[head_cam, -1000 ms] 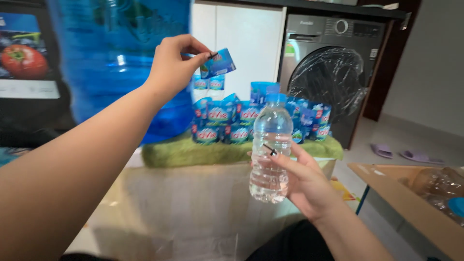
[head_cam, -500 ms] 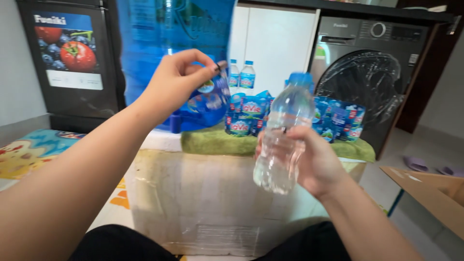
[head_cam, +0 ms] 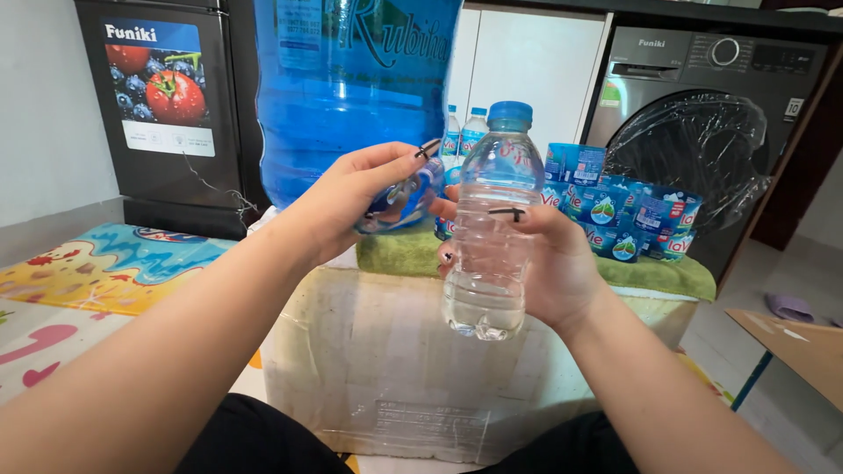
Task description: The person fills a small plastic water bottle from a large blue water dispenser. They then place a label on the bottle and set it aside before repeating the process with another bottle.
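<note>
Clear plastic bottle (head_cam: 492, 219), blue cap, upright: right hand (head_cam: 549, 268) is gripping it closed around the body, now nearer the left hand than a second ago. Blue label (head_cam: 406, 195): left hand (head_cam: 364, 197) is pinching it, lowered beside the bottle. Behind: large blue water jug (head_cam: 351, 88).

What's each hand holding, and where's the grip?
Right hand: clear water bottle, gripped around its middle. Left hand: blue label, pinched in fingertips.

arms: bare, no sleeves in view
left hand (head_cam: 351, 202): dark nail polish
right hand (head_cam: 544, 263): same (one nail visible)
legs: black garment
</note>
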